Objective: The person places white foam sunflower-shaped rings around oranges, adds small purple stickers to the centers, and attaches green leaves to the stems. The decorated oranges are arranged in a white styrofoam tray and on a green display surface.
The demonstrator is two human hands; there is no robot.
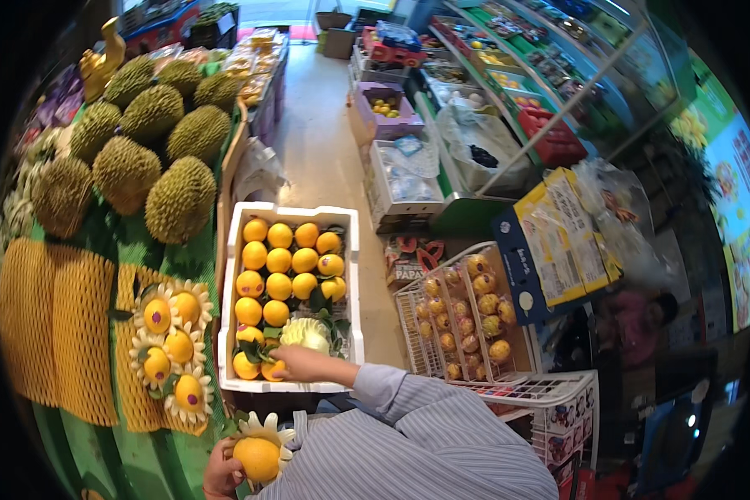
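At the bottom of the view my left hand [222, 470] holds an orange [256, 459] seated in a pale petal-shaped foam cup [269, 426], a green leaf beside it. My right hand [306, 364] reaches into a white foam box [354, 275] holding rows of oranges [279, 260]. Its fingertips are at some green leaves [250, 350] and a lower orange [271, 370]; whether they grip either cannot be seen. Just above this hand lies a stack of pale foam cups [305, 335]. To the left, several oranges in foam cups [179, 345] rest on yellow foam netting [128, 375].
Durians [180, 200] are heaped on the green-covered stand [187, 259] at left. Right of the foam box stands a wire rack [406, 312] with packed round fruit [465, 325], below a blue and yellow carton [556, 244]. An aisle floor [315, 125] runs between displays and crates [406, 206].
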